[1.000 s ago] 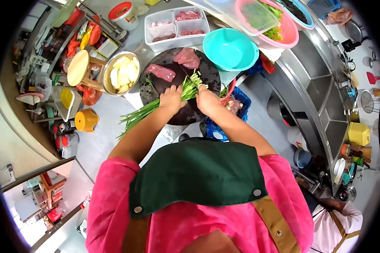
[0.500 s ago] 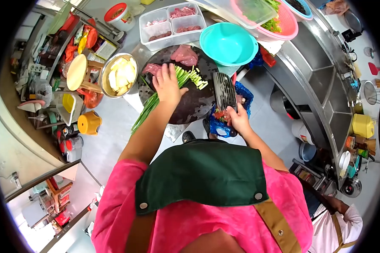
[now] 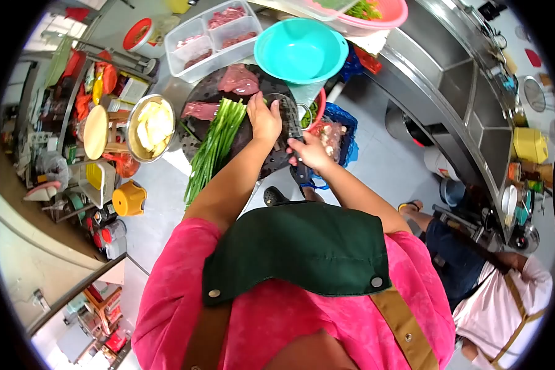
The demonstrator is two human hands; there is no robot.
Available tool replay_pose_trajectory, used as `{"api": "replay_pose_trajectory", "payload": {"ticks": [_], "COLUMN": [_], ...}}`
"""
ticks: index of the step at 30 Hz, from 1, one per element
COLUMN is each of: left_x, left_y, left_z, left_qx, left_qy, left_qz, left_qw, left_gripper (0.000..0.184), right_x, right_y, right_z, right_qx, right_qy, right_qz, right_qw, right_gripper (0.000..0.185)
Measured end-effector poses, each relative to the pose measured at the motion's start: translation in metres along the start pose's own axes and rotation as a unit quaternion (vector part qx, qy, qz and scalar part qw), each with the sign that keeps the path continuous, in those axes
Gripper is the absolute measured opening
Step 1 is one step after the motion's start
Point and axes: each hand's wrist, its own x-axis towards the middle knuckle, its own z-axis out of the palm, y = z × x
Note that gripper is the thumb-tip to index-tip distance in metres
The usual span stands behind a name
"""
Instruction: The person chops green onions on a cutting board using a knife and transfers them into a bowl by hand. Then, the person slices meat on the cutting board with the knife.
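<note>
My left hand (image 3: 265, 122) rests over the dark round board (image 3: 243, 145), fingers stretched upward and thumb apart, just right of the green stalks (image 3: 217, 147). Anything under its palm is hidden. My right hand (image 3: 311, 152) is closed on the dark knife (image 3: 295, 125), which is tilted at the board's right side, close to my left hand. The stalks lie lengthwise, their far ends near a piece of raw meat (image 3: 200, 111). A larger raw piece (image 3: 239, 80) sits at the board's far edge.
Beyond the board are a divided container of meat (image 3: 213, 65) and a turquoise basin (image 3: 300, 50). A metal bowl of pale pieces (image 3: 131, 131) stands left. Right are a blue-lined container (image 3: 351, 132) and metal sinks (image 3: 456, 83). Another person (image 3: 502, 308) is at lower right.
The knife has come from the board's right edge toward my left hand. My left hand has left the stalks' top and moved right. The stalks are turned more upright, and the short cut pieces no longer show.
</note>
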Motion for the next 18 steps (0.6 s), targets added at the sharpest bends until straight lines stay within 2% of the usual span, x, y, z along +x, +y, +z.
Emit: {"api": "replay_pose_trajectory", "payload": {"ticks": [3,7,8,9,10,11,13,15,16,18], "left_x": [-0.025,-0.04,-0.045,-0.05,-0.055,-0.058,-0.061,-0.058,-0.052,-0.038], "left_y": [0.011,0.043,0.051,0.062,0.075,0.081,0.082,0.075,0.074,0.081], "left_z": [0.003,0.005,0.012,0.02,0.026,0.037,0.057,0.061,0.053,0.016], "left_qx": [-0.07,-0.12,-0.135,-0.162,-0.191,-0.213,-0.256,-0.225,-0.212,-0.227], "left_qy": [0.006,-0.036,-0.046,-0.054,-0.056,-0.058,-0.098,-0.187,-0.19,-0.239], "left_qz": [0.041,0.087,0.111,0.125,0.138,0.151,0.103,0.047,0.069,0.075], "left_qw": [0.997,0.988,0.984,0.977,0.97,0.964,0.956,0.955,0.956,0.941], "left_gripper": [0.034,0.027,0.024,0.022,0.021,0.023,0.021,0.021,0.019,0.016], "right_x": [-0.012,-0.041,-0.054,-0.068,-0.085,-0.095,-0.098,-0.097,-0.093,-0.086], "right_y": [-0.002,0.012,0.01,0.01,0.002,-0.001,0.006,0.001,0.003,0.011], "right_z": [0.0,-0.036,-0.044,-0.051,-0.051,-0.055,-0.072,-0.082,-0.091,-0.108], "right_qx": [-0.014,-0.003,-0.012,-0.025,-0.045,-0.136,-0.381,-0.528,-0.556,-0.575], "right_qy": [-0.019,-0.006,0.013,0.03,0.083,0.135,0.22,0.258,0.239,0.246], "right_qz": [0.007,-0.004,-0.006,-0.054,-0.048,-0.069,-0.098,-0.054,-0.019,-0.033], "right_qw": [1.0,1.0,1.0,0.998,0.994,0.979,0.893,0.807,0.796,0.779], "right_gripper": [0.018,0.019,0.019,0.018,0.017,0.019,0.023,0.025,0.025,0.023]}}
